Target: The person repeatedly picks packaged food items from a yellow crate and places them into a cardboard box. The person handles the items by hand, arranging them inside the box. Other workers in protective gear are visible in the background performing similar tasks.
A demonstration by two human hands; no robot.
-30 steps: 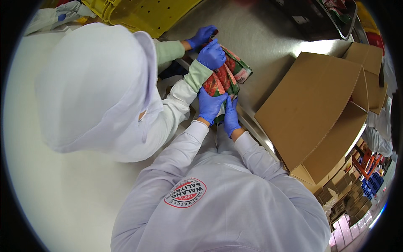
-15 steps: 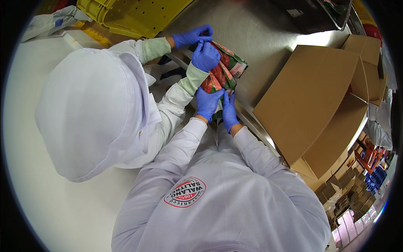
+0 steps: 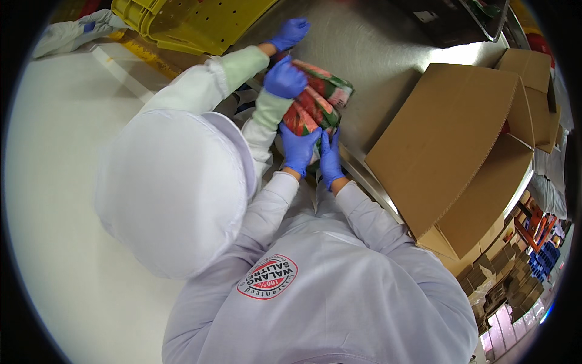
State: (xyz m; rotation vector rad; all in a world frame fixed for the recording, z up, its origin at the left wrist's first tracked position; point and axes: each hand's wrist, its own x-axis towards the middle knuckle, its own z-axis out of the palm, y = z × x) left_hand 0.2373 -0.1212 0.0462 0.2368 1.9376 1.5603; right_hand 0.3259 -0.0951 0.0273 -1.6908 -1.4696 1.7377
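Several flat red-and-green plastic packs (image 3: 318,104) lie overlapped in a row at the near edge of the steel table. My left hand (image 3: 298,148), in a blue glove, grips the nearest end of the row from the left. On the opposite side, my gloved right hand (image 3: 331,161) clasps the same end, its thumb close to my left thumb. A co-worker's blue-gloved hand (image 3: 286,79) is closed at the far end of the packs, slightly blurred. The co-worker's other hand (image 3: 291,34) is apart from them, above the table.
An open cardboard box (image 3: 445,136) stands on the right, with another box (image 3: 526,76) behind it. A yellow perforated crate (image 3: 194,24) is at the far left, and a black crate (image 3: 451,24) at the far right. The co-worker's white-capped head (image 3: 176,188) leans close to my left arm.
The co-worker leans in toward me, one hand shifting left and the other lifting away up the table. The far packs slide slightly left. My hands stay nearly in place.
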